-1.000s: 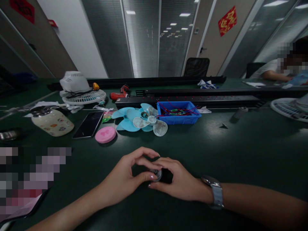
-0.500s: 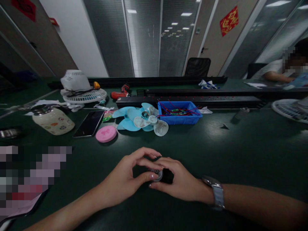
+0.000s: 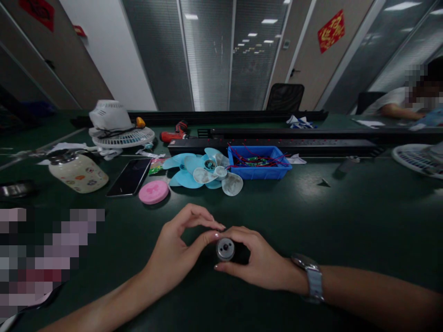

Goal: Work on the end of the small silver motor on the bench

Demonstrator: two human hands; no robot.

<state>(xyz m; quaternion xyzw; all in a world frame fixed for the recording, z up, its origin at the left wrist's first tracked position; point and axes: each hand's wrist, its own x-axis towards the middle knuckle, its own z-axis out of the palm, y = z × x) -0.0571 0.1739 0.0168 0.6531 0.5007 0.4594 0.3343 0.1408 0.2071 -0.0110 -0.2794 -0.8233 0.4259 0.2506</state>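
One dark green bench (image 3: pixel 346 216) carries everything. Two white fan grilles lie on it: one at far left (image 3: pixel 122 136) with a white housing (image 3: pixel 110 114) on top, one cut off at the right edge (image 3: pixel 417 159). Two long black rails (image 3: pixel 277 146) run across the back, one behind the other. One blue bin (image 3: pixel 259 168) holds red wires and small green boards. Beside it lie fan blades (image 3: pixel 202 173), some light blue and some clear, piled so the count cannot be told. One cream jar (image 3: pixel 78 173) lies on its side at left, then one black phone (image 3: pixel 128 177), one pink disc (image 3: pixel 153 192) and one red driver (image 3: pixel 175 134) farther back.

Two hands meet at the near middle of the bench. The right hand (image 3: pixel 259 263), a watch (image 3: pixel 309 276) on its wrist, is curled round one small round motor (image 3: pixel 225 249), whose metal face with a centre hole looks toward the camera. The left hand (image 3: pixel 176 251) has thumb and forefinger pinched just above the motor's rim; whether they touch it is unclear.

One other person (image 3: pixel 398 103) sits at far right.
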